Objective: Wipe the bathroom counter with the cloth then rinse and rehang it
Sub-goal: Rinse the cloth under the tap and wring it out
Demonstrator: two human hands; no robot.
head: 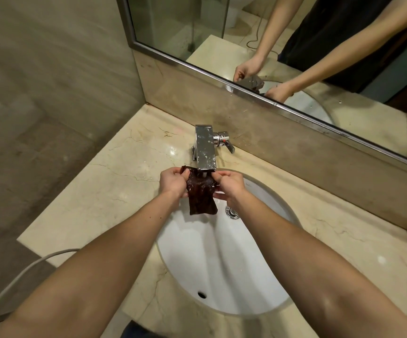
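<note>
Pinching the wet dark cloth (201, 192) under the faucet (205, 148): left hand (173, 182), right hand (230, 185).

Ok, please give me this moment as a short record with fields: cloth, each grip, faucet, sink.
cloth: dark brown, looks wet, held spread under the faucet spout, over the sink
left grip: hand pinches the cloth's upper left edge
right grip: hand pinches its upper right edge
faucet: chrome, square; water flow unclear
sink: white, set in beige counter
stage: rinsing; not yet rehung
</note>
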